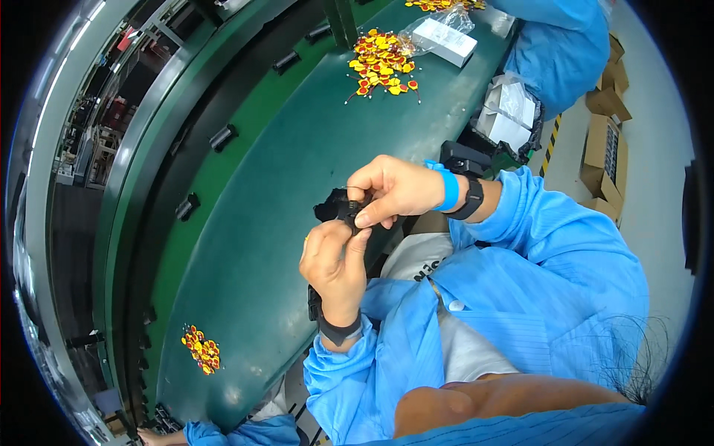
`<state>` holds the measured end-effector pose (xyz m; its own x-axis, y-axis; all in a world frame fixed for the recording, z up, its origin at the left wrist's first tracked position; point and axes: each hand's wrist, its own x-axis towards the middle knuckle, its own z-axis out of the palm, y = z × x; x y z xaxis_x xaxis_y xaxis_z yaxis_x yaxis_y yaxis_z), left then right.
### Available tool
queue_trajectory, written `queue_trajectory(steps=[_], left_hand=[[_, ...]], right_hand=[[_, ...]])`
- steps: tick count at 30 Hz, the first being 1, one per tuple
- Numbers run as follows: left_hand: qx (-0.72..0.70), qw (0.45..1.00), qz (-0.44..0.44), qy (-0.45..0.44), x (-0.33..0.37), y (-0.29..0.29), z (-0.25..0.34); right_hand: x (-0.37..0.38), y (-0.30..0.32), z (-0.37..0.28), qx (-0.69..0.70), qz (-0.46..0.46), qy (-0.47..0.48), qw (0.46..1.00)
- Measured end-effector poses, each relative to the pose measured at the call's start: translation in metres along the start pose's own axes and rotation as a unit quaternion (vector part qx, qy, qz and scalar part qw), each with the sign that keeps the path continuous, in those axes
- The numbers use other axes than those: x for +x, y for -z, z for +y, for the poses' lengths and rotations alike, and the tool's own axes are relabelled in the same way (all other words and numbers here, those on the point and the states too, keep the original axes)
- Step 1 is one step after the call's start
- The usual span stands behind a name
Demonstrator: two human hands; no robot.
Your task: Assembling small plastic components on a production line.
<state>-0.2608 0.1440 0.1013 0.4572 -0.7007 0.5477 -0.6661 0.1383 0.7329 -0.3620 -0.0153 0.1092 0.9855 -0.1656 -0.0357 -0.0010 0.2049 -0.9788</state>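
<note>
Over the edge of the dark green worktop point(297, 149), my two hands meet around a small black part point(353, 211). My left hand point(335, 265) pinches it from below, its thumb and fingers closed. From the upper right, my right hand point(398, 189) grips the same part between thumb and fingers. Much of the part is covered by my fingertips, so its exact kind does not show. A thin dark strand sticks out above it. Just left of my fingers is a black, irregular-shaped thing point(327, 207); whether it is joined to the held part I cannot tell.
Piles of yellow-and-red pieces with leads point(383, 65) lie at the far end and near left point(201, 349). A white box point(444, 41) sits beside plastic film. Black cylindrical parts point(222, 137) rest on the green belt point(204, 167). Right stands a lined bin point(509, 111); co-workers in blue sit nearby.
</note>
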Motion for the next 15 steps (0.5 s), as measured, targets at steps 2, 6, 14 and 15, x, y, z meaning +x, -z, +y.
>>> queue_trajectory(steps=[2,6,14,15], left_hand=[[0.015,1.0,-0.005,-0.007,0.004,0.001,-0.001],[0.01,1.0,-0.007,-0.014,0.006,0.0,-0.01],[0.082,0.996,-0.03,0.002,0.069,-0.002,-0.053],[0.109,0.994,-0.02,0.024,0.085,-0.001,-0.06]], right_hand=[[0.003,-0.001,0.006,0.01,0.023,0.014,1.0],[0.012,0.004,0.017,-0.015,0.01,0.02,1.0],[0.017,0.046,0.003,-0.156,0.141,0.07,0.975],[0.015,0.062,0.006,-0.178,0.189,0.101,0.96]])
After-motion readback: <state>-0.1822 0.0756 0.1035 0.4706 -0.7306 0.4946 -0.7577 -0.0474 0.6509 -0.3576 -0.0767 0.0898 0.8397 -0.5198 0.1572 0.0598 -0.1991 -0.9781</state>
